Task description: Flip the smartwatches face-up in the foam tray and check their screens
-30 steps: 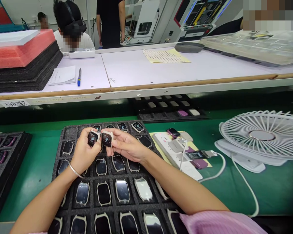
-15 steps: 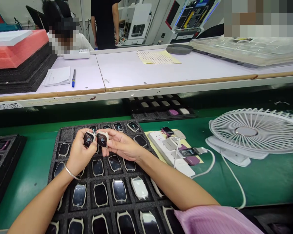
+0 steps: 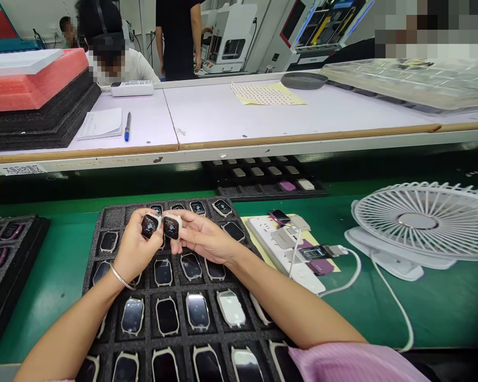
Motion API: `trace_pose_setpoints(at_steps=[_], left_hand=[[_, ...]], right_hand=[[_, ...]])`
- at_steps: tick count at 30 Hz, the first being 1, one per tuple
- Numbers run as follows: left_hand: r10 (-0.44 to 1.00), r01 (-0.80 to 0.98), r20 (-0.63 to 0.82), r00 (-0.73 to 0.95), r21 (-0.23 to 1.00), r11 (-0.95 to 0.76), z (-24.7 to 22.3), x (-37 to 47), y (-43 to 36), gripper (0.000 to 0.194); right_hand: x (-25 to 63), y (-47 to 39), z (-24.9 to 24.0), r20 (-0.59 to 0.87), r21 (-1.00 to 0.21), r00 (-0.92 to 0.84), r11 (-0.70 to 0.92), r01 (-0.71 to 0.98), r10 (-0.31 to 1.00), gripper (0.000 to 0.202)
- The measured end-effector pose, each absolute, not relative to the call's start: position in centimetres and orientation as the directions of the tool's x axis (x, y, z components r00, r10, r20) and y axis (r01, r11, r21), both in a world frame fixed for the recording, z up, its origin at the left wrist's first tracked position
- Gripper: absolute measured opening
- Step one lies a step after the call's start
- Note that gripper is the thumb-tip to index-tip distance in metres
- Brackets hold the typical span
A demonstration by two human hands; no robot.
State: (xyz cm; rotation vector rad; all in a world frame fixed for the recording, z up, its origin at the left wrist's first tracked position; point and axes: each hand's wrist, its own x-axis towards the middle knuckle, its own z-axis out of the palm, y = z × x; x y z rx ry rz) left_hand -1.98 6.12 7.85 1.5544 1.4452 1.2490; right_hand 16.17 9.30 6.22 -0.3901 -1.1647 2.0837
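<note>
My left hand is closed around a smartwatch case with a lit dark screen and a pale frame, no strap on it. A second, matching smartwatch case is pinched in my right hand. Both are held side by side, screens toward me, over the far part of a black foam tray. Pale-framed watch cases, such as this dark one, lie in the tray's compartments. Several in the far row have lit screens. My forearms and hands hide part of the tray.
Right of the tray are a white power strip with chargers and a cable, and a white fan. Another foam tray with purple-framed watches sits at left. A raised shelf crosses behind, with a person beyond it.
The whole view has shifted slightly, so things appear a little farther right. Both hands keep hold of the two watch cases in nearly the same pose.
</note>
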Motion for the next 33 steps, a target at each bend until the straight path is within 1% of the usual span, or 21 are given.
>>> trace_pose_setpoints(at_steps=[3, 9, 15, 17, 18, 20, 22, 24, 26, 27, 30, 33], left_hand=[[0.978, 0.348, 0.196, -0.065, 0.923, -0.162, 7.8, -2.0, 6.1, 0.03], [0.978, 0.299, 0.197, -0.067, 0.939, -0.168, 7.8, -2.0, 6.1, 0.031], [0.982, 0.333, 0.175, -0.073, 0.932, -0.142, 7.9, -2.1, 6.2, 0.029], [0.985, 0.24, 0.137, -0.1, 0.965, -0.11, 7.9, -2.1, 6.3, 0.033], [0.989, 0.164, 0.093, -0.114, 0.984, -0.074, 7.9, -2.0, 6.4, 0.037], [0.993, -0.007, -0.04, -0.109, 0.999, 0.039, 8.1, -2.0, 6.5, 0.048], [0.983, -0.151, -0.164, -0.077, 0.977, 0.152, 8.3, -2.1, 6.5, 0.061], [0.974, -0.235, -0.221, -0.056, 0.951, 0.202, 8.5, -2.2, 6.6, 0.074], [0.974, -0.263, -0.221, -0.049, 0.944, 0.2, 8.6, -2.4, 6.5, 0.08], [0.977, -0.261, -0.21, -0.044, 0.946, 0.191, 8.6, -2.4, 6.5, 0.08], [0.985, -0.244, -0.169, -0.033, 0.957, 0.156, 8.6, -2.4, 6.4, 0.071], [0.992, -0.216, -0.123, -0.029, 0.97, 0.114, 8.6, -2.2, 6.2, 0.062]], right_hand=[[16.2, 9.3, 6.2, 0.077, -0.833, -0.706, -0.344, -0.433, 0.704, 0.049], [16.2, 9.3, 6.2, 0.089, -0.828, -0.706, -0.342, -0.445, 0.703, 0.048], [16.3, 9.4, 6.2, 0.081, -0.841, -0.716, -0.338, -0.423, 0.693, 0.049], [16.3, 9.4, 6.2, 0.065, -0.836, -0.711, -0.35, -0.421, 0.7, 0.048], [16.3, 9.5, 6.2, 0.051, -0.829, -0.704, -0.363, -0.425, 0.708, 0.048], [16.3, 9.8, 6.2, 0.014, -0.802, -0.679, -0.397, -0.446, 0.734, 0.046], [16.3, 10.1, 6.1, -0.029, -0.771, -0.647, -0.429, -0.471, 0.762, 0.043], [16.3, 10.4, 6.0, -0.066, -0.754, -0.616, -0.444, -0.484, 0.785, 0.041], [16.3, 10.6, 6.0, -0.095, -0.762, -0.586, -0.437, -0.478, 0.805, 0.042], [16.3, 10.6, 5.9, -0.101, -0.773, -0.567, -0.424, -0.473, 0.817, 0.043], [16.2, 10.4, 6.0, -0.086, -0.823, -0.515, -0.351, -0.446, 0.853, 0.043], [16.2, 10.0, 6.2, -0.035, -0.867, -0.493, -0.271, -0.418, 0.87, 0.043]])
